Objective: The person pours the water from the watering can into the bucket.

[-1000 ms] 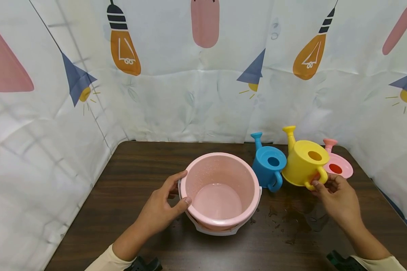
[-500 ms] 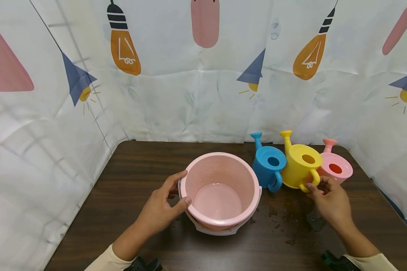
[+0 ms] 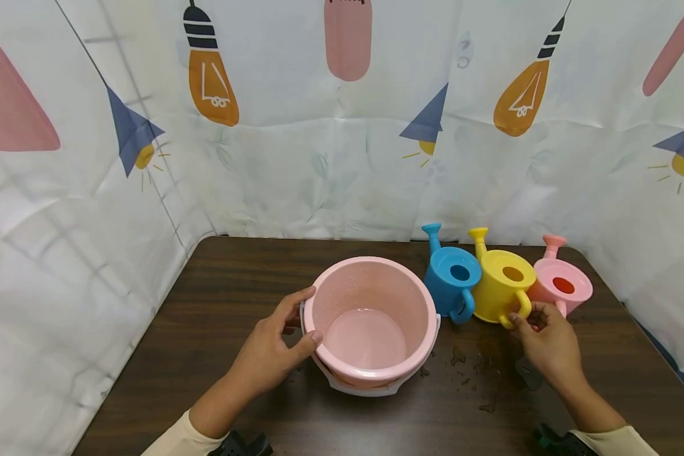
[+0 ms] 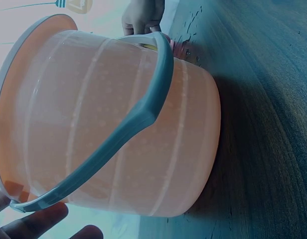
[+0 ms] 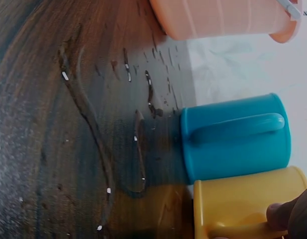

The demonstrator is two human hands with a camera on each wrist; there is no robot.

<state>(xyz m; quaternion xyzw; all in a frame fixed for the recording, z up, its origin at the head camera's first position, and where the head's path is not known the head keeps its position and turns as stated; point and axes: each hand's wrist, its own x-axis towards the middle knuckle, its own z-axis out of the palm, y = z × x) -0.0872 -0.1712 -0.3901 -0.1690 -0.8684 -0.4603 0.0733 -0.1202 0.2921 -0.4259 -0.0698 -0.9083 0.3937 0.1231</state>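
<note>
**Yellow watering can sitting in the row, bucket being steadied on the left**

Yellow watering can (image 3: 501,282) is the piece getting handled, but going left to right: the left hand (image 3: 273,351) is wrapping the near-left rim of the pink bucket (image 3: 370,316), thumb hooked over the lip, fingers curling round the outside. The bucket is sitting upright on the dark wooden table (image 3: 234,278) with a shallow bit of water showing at the bottom, and its grey handle (image 4: 138,117) is lying folded down against the side.

Just right of the bucket, the blue watering can (image 3: 453,278) is standing upright, touching or nearly touching the yellow one. The yellow can is resting on the table between the blue one and the pink watering can (image 3: 561,285), spout pointing away toward the printed curtain (image 3: 319,158). The right hand (image 3: 547,345) is pinching the yellow can's loop handle with thumb and fingertips, a narrow grip rather than a full fist.

My guess on handling: it looks like thin moulded plastic, stiff and very light, though any water inside would be shifting the weight toward the spout. The table in front is covered in water droplets (image 3: 479,373), so the plastic is probably slick. The loop handle looks like the sensible spot to be grabbing, with fingers going through it rather than just pinching.
</note>
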